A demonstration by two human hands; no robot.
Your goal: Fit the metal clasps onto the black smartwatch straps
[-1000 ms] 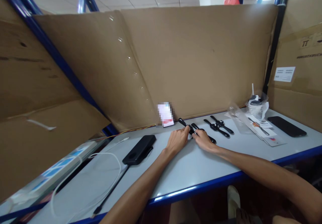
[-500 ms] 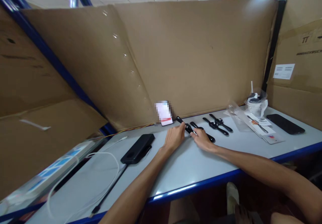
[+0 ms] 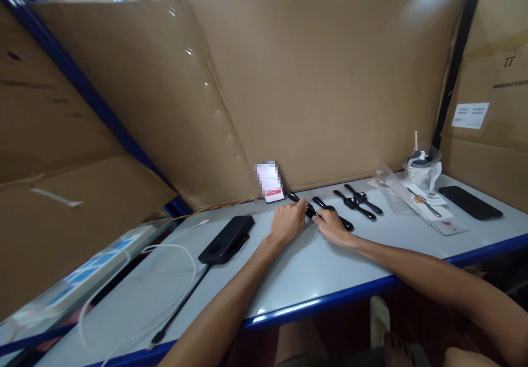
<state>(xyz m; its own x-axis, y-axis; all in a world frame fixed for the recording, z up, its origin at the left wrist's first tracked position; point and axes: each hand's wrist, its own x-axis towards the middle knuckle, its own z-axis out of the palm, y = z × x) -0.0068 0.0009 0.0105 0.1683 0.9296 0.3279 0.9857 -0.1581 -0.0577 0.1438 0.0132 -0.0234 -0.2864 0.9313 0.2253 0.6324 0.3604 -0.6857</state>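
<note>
A black spokeshave point(image 3: 293, 196) is between my two hands, tilted with one handle pointing to the back left. My left hand point(image 3: 290, 219) is closed on it near the middle, fingers curled. My right hand point(image 3: 332, 228) grips its near end, and the palm hides part of the tool. Just behind my right hand lies another black spokeshave point(image 3: 323, 204), partly covered by the fingers. Farther right, two more spokeshaves rest side by side: one nearer point(image 3: 353, 204) and one behind it point(image 3: 363, 198).
On the grey tabletop point(image 3: 305, 279) stand a lit phone point(image 3: 270, 182) against the cardboard, a black power bank point(image 3: 227, 239) with cables, printed cards point(image 3: 433, 213), a bagged cup point(image 3: 421, 169) and a dark phone point(image 3: 470, 202). A power strip point(image 3: 94, 268) runs along the left. Cardboard walls point(image 3: 322, 81) enclose the table.
My hands have shifted slightly on the spokeshave, with the left fingers curling lower around its middle. The view has tilted a little; the other things stay in place.
</note>
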